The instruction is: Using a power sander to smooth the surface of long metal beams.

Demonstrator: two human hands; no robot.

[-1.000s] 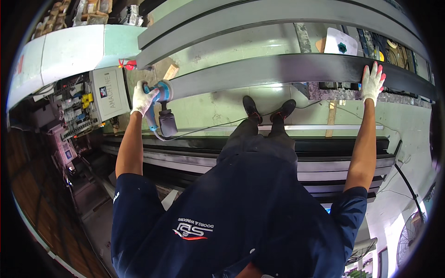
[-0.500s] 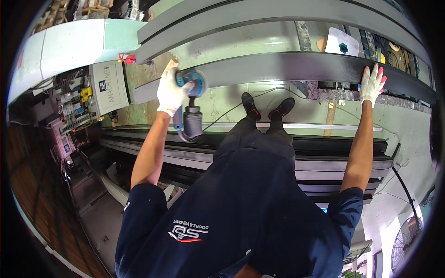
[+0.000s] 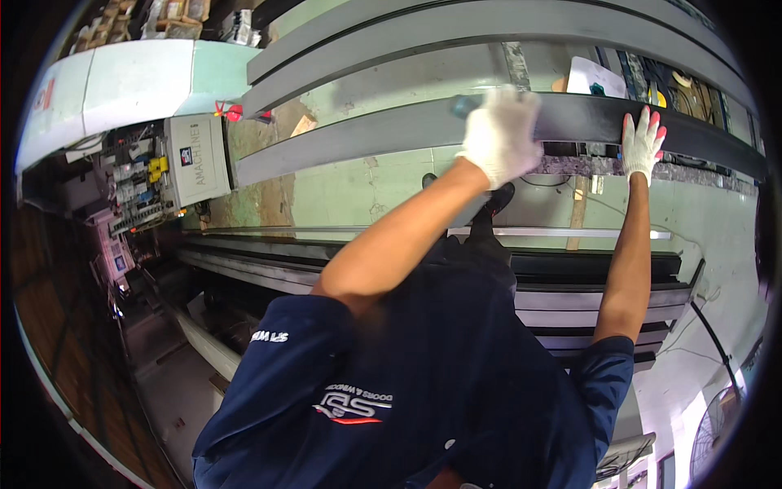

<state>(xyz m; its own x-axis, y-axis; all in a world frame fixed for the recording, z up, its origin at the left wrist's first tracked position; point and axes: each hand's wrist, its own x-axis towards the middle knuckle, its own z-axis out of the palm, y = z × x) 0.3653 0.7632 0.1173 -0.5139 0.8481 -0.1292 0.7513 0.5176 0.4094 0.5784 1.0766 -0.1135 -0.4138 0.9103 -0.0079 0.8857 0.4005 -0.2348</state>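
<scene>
A long metal profile (image 3: 366, 130) runs across in front of me, light grey on the left and darker toward the right. My left hand (image 3: 501, 134), in a white glove and smeared by motion, is over the middle of this bar. It is closed round a sander (image 3: 465, 106); only a blurred blue-green part of the tool shows past the glove, and the hand hides the rest. Farther right, my right hand (image 3: 644, 145), gloved with red fingertips, lies flat on the dark stretch of the bar, its fingers stretched out.
Another long grey profile (image 3: 391, 49) lies beyond the bar. Several dark and grey profiles (image 3: 603, 295) are stacked nearer my body. A machine with a white panel (image 3: 195, 161) stands at the left, and a white sheet (image 3: 593, 76) lies behind the bar. A fan (image 3: 718, 428) is at lower right.
My left hand has swept right along the bar with the sander, from the left part to the middle. My right hand stays on the bar, shifted slightly left in view.
</scene>
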